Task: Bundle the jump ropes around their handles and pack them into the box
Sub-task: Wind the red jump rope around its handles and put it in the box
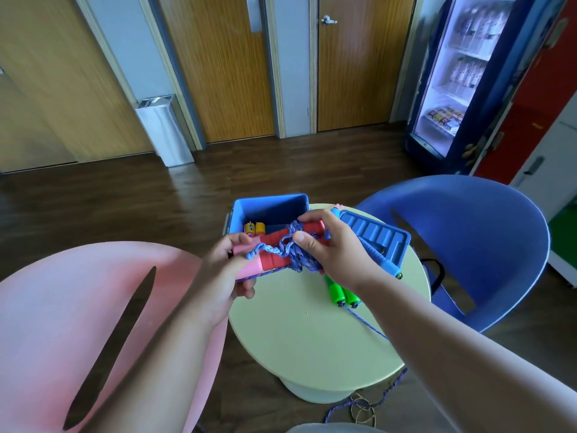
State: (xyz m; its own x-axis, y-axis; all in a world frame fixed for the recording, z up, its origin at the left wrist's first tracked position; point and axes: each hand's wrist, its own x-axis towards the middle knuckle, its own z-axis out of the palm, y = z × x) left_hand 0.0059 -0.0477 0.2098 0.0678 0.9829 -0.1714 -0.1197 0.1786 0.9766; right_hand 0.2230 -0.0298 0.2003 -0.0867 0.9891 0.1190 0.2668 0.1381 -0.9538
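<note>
Head view: your left hand (225, 270) clamps the red-pink handles (271, 251) together over the table (299, 332), right hand (324, 242) pinches the purple rope (296, 257) to lock the wrap; box (268, 210) sits open just behind

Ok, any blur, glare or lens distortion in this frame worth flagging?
Head view: wide-angle bending curves the doors and forearms; the lit fridge is overexposed and soft; the hands and red-handled rope are slightly blurred; soft daylight glare on the floor.
</note>
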